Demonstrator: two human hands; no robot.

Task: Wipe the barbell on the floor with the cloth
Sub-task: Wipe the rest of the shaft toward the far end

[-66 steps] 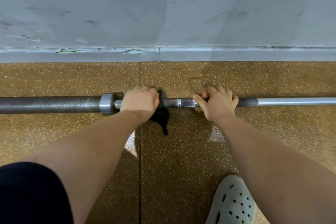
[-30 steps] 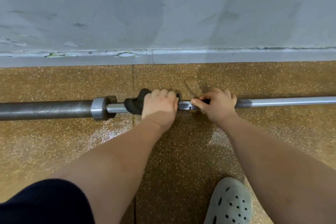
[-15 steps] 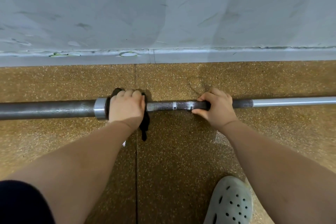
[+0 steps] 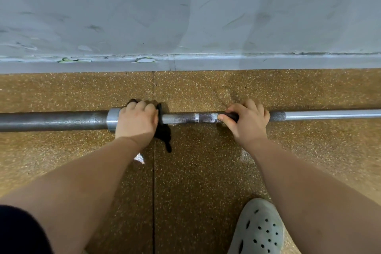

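Two hands on bar | barbell [image 4: 185, 118] lies on floor [image 4: 195, 171], long axis left-right, parallel to wall [image 4: 185, 16] | left hand [image 4: 135, 122] wrapped round cloth [image 4: 164, 134] on shaft, against collar [image 4: 113, 119] | right hand [image 4: 248, 122] clasps knurled shaft bare | judged next: wipe rightward toward right hand.
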